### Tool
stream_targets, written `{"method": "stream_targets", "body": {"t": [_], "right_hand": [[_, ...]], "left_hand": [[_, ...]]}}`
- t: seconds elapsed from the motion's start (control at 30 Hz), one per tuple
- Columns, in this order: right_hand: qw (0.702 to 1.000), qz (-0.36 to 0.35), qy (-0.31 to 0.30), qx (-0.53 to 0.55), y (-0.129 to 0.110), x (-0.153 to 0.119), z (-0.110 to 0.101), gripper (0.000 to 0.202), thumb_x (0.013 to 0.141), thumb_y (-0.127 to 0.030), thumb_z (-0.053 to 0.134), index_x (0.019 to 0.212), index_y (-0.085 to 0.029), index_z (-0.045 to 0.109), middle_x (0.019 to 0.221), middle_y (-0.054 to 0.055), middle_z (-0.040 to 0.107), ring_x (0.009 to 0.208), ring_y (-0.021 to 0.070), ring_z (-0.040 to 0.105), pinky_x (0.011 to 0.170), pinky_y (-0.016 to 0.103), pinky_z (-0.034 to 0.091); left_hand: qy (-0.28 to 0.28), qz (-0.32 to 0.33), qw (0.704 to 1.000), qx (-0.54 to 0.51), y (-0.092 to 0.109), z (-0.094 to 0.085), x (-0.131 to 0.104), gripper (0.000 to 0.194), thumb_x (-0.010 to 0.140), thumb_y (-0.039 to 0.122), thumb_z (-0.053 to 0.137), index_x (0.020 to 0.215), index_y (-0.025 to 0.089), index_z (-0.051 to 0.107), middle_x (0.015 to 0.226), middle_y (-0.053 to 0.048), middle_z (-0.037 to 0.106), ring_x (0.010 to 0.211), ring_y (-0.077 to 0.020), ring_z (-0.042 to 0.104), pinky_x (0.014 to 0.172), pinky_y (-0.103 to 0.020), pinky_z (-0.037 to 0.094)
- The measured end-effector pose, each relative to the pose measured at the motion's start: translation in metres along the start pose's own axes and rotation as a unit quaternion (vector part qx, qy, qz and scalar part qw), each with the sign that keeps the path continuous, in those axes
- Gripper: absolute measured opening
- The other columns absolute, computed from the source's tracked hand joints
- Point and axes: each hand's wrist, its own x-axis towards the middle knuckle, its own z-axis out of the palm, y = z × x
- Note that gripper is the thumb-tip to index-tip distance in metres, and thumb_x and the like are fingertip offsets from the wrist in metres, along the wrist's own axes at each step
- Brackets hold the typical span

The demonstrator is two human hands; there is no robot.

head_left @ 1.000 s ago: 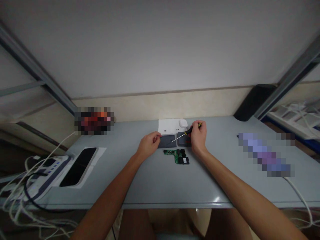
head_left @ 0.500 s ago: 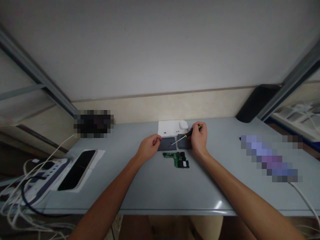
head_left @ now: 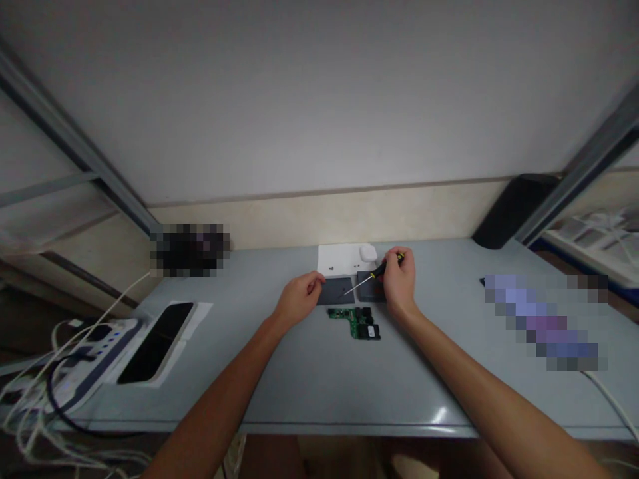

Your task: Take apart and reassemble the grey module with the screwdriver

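Note:
My right hand (head_left: 400, 283) is closed around the black and yellow handle of a screwdriver (head_left: 378, 271). Its thin shaft slants down to the left, with the tip over a dark flat panel (head_left: 337, 291). My left hand (head_left: 301, 297) has its fingers curled together at that panel's left edge; whatever they pinch is too small to make out. A second dark panel (head_left: 368, 287) lies to the right, partly covered by my right hand. Just in front of both panels is a green circuit board (head_left: 354, 322) with black parts. Small screws (head_left: 331, 268) rest on white paper (head_left: 342, 256) behind.
A white rounded case (head_left: 368, 253) sits on the paper. At the left are a phone (head_left: 157, 342) and a power strip (head_left: 102, 359) with tangled cables. A black cylinder (head_left: 514, 209) stands back right; blurred items lie on both sides.
The whole view has shifted slightly, so the desk and its items appear a little lower. Both hands and the screwdriver keep nearly the same pose over the panels.

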Motion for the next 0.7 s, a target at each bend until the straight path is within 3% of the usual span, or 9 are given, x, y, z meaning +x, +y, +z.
{"method": "stream_targets", "body": {"t": [0.4,0.7], "right_hand": [[1.0,0.015,-0.002,-0.015,-0.0059,-0.004,0.0003,0.013,0.092,-0.037,0.055,0.099,-0.026,0.057,0.081,-0.005,0.052,0.067,0.0155,0.049,0.06,0.027,0.04],[1.0,-0.012,-0.006,-0.012,-0.0023,-0.0015,-0.0001,0.017,0.092,-0.041,0.059,0.097,-0.025,0.057,0.082,-0.003,0.053,0.074,0.0171,0.05,0.068,0.028,0.045]], "left_hand": [[-0.006,0.003,1.0,-0.007,0.0001,-0.0005,0.0006,0.023,0.099,0.025,0.052,0.1,0.02,0.075,0.064,0.004,0.05,0.061,-0.0149,0.048,0.062,-0.026,0.034],[-0.008,0.003,1.0,-0.005,-0.0018,0.0003,0.0011,0.023,0.099,0.026,0.052,0.1,0.021,0.075,0.064,0.004,0.051,0.061,-0.0148,0.048,0.062,-0.026,0.034]]}}
